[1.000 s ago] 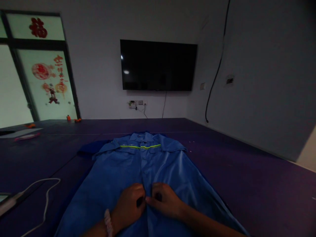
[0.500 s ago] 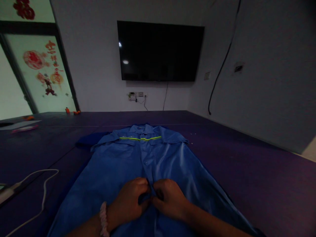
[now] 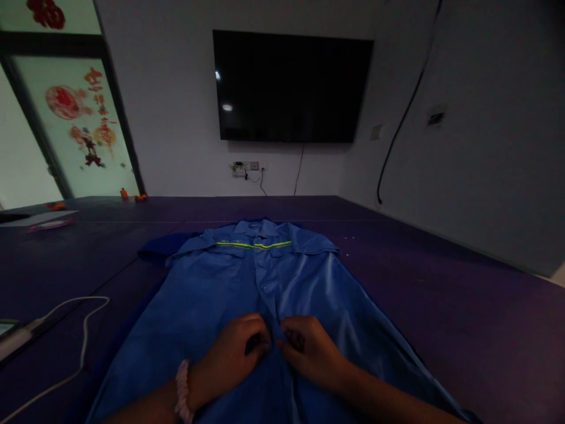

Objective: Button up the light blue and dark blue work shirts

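A blue short-sleeved work shirt (image 3: 212, 312) lies spread face up, collar at the far end, with a yellow-green stripe across the chest. Down its middle runs the button placket (image 3: 265, 280), with buttons showing above my hands. My left hand (image 3: 241, 347), wearing a pink scrunchie (image 3: 183, 391) at the wrist, is closed in a pinch on the placket's left side. Just across from it, my right hand (image 3: 311, 350) pinches the placket's other edge between thumb and curled fingers. The fingertips are close together but apart; the button between them cannot be made out.
The shirt lies on a dark purple surface (image 3: 463, 318), over a darker blue garment (image 3: 161, 247). At the left are a phone (image 3: 9, 330) with a white cable (image 3: 83, 335) and some papers (image 3: 39, 218). A television (image 3: 293, 88) hangs on the far wall.
My right hand has drawn slightly right, widening the gap between the two hands. The placket edge has shifted with it. The view has tilted slightly.
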`<state>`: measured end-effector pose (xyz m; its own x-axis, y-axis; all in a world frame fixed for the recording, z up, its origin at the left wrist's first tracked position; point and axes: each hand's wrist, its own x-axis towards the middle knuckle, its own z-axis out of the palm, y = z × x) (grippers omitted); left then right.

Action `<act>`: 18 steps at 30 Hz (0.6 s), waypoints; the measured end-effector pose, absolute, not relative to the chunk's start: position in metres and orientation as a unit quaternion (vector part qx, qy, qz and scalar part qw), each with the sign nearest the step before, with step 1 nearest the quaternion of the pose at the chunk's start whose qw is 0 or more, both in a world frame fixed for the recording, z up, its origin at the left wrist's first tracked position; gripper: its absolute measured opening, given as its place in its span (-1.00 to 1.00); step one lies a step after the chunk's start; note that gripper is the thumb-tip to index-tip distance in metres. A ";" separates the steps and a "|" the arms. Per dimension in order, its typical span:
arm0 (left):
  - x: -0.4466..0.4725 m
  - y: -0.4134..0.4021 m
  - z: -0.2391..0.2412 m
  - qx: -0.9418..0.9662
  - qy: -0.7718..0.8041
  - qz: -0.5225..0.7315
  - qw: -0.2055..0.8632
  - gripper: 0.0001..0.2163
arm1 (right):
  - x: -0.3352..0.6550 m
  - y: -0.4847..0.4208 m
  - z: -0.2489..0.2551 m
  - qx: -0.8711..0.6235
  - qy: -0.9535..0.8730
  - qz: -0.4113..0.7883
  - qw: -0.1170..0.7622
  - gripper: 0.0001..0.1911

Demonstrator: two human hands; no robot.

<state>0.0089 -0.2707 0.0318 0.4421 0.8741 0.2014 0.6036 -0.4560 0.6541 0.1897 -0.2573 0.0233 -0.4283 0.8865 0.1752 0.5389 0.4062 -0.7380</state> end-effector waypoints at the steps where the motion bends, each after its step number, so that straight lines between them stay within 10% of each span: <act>1: 0.009 -0.271 0.033 0.806 0.458 0.272 0.258 -0.92 | 0.190 -0.258 0.024 -0.447 -0.787 0.310 0.290 -0.83; 18: 0.011 -0.270 0.038 0.744 0.470 0.345 0.328 -0.94 | 0.189 -0.258 0.024 -0.428 -0.799 0.317 0.278 -0.88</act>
